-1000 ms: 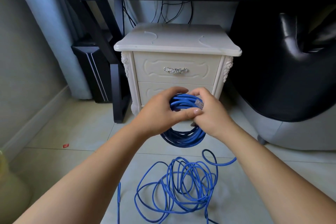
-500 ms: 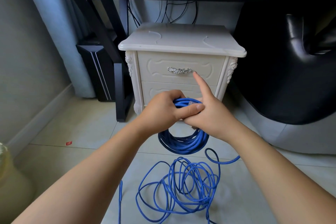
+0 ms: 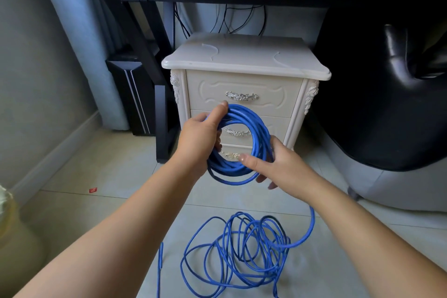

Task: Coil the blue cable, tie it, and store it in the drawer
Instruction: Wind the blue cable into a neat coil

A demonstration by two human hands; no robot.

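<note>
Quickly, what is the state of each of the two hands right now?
Left hand: closed, gripping the blue cable coil at its upper left.
Right hand: closed, holding the same coil at its lower right, thumb on top.

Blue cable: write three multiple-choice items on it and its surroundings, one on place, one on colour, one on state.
1. Where does the loose cable lie? A. on the nightstand B. on the floor C. in a drawer
2. The nightstand is: A. black B. cream-white C. blue
3. The top drawer is: A. shut B. pulled open C. removed
Key: 1 B, its loops spread over the tiles; 2 B, pale cream panels; 3 A, its front sits flush, while the left hand and right hand grip the coil.
</note>
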